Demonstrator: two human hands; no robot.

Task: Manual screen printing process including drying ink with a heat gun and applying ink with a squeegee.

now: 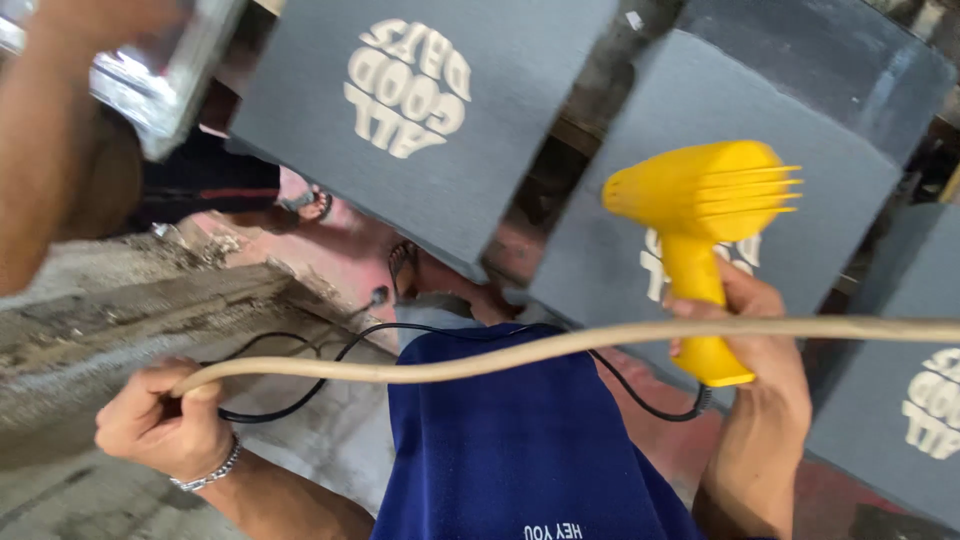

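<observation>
Heat gun (700,240), yellow, pistol-shaped, sits right of centre, gripped by the right hand (755,345) around its handle, nozzle end with slotted fins pointing right. Fingers closed tight on the grip. Black cord (300,390) leaves the base of the handle, loops left across the lap and runs on toward the left hand.

Left hand (160,420), lower left, is fisted around the end of a long pale stick (560,345); a metal bracelet (205,478) circles that wrist. Stick runs nearly level across the whole view from that fist to the right edge, passing in front of the heat gun's handle and the right hand. The two hands are well apart, each clamped on its own thing.

Blue cloth (520,440) with small white lettering hangs below the stick at centre, covering the lap.

Behind, grey boards carrying dark fabric with white round printed lettering: one board (420,110) top centre, another (720,150) just behind the heat gun, a third (900,410) at the right edge.

Upper left, another person's arm (40,150) holds a shiny metal-framed thing (160,70), blurred. Rough concrete floor (90,320) at left, red floor (350,250) beyond; a sandalled foot (310,205) is near the top board.
</observation>
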